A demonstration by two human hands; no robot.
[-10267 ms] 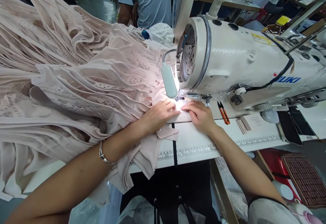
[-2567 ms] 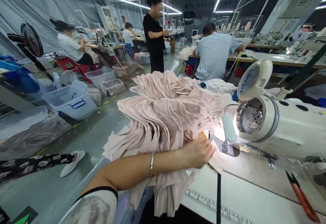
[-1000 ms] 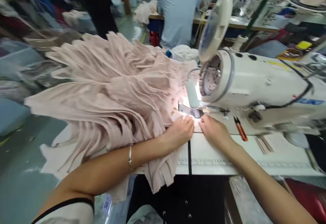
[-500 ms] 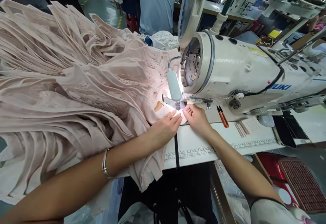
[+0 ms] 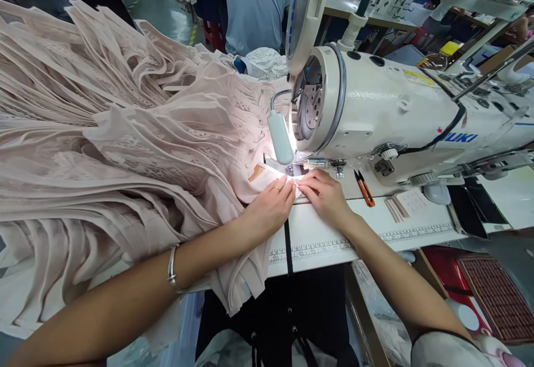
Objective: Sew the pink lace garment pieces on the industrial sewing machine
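Under the lit needle area of a white sewing machine (image 5: 371,105) lies the edge of a pale pink fabric piece (image 5: 246,188). My left hand (image 5: 273,203) pinches that edge from the left, fingertips just in front of the presser foot (image 5: 289,170). Close beside it, my right hand (image 5: 323,194) is closed on the same edge, thumb and fingers pressed together. The two sets of fingertips nearly touch. A large heap of pink lace-trimmed garments (image 5: 158,150) spreads to the left, under and beyond my left forearm.
Orange thread snips (image 5: 364,188) lie right of my right hand, near fabric strips (image 5: 396,210). A small lamp (image 5: 281,138) hangs by the needle. A printed ruler (image 5: 321,249) runs along the table's front edge. Someone in a blue shirt (image 5: 254,8) sits ahead.
My right hand has shifted slightly and its fingers have come closer to my left fingertips on the fabric edge. The view has moved a little; the heap stays in place.
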